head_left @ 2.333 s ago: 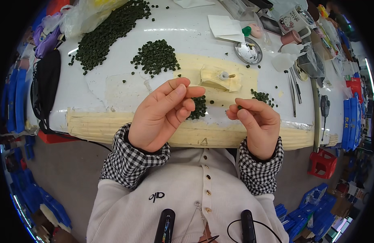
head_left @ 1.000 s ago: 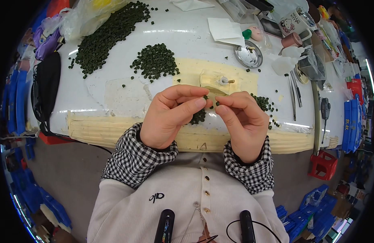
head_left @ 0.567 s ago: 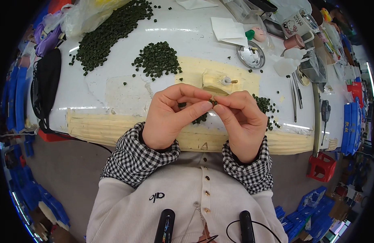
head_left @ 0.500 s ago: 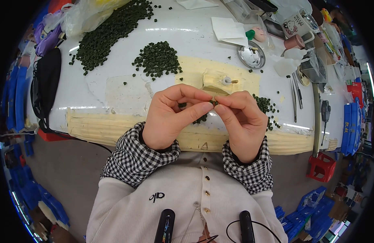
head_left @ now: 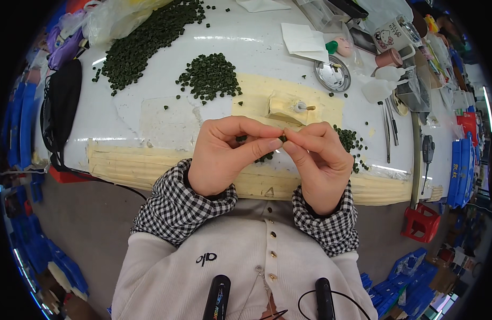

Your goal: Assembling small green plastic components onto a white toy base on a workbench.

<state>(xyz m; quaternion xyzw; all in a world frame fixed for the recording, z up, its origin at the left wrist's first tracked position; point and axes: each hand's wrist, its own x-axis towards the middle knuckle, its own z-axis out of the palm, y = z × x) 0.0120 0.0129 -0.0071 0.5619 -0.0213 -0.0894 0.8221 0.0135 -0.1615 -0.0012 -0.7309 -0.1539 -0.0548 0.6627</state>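
Workbench, head view: white top (head_left: 256, 53) inside a room lined with blue bins (head_left: 22, 122); yellow tape strip (head_left: 134, 168) covers the near edge
Left hand (head_left: 219, 157): raised above the near edge, thumb and forefinger pinched on a small dark-green pellet (head_left: 283, 138)
Right hand (head_left: 323, 165): thumb and forefinger closed on the same spot from the other side, fingertips meeting those of the left hand
Pellet position: between both sets of fingertips, off the bench; whether one piece or two is pinched cannot be told
Pellet stock: large heap (head_left: 144, 48) at far left, medium heap (head_left: 209, 77) nearer the hands, loose scatter (head_left: 350, 140) beyond the right hand, small cluster (head_left: 264, 158) partly hidden by the left hand
Tape-wrapped block (head_left: 280, 109): just beyond the fingertips, untouched, with a short peg (head_left: 310, 108) pointing right
Tools at right: tweezers (head_left: 386, 133) beside a slim dark tool (head_left: 393, 128), both lying apart from the hands
Progress, judged: handling of the pinched pellet appears unfinished; many pellets lie loose, but which groups are done and which are left cannot be determined
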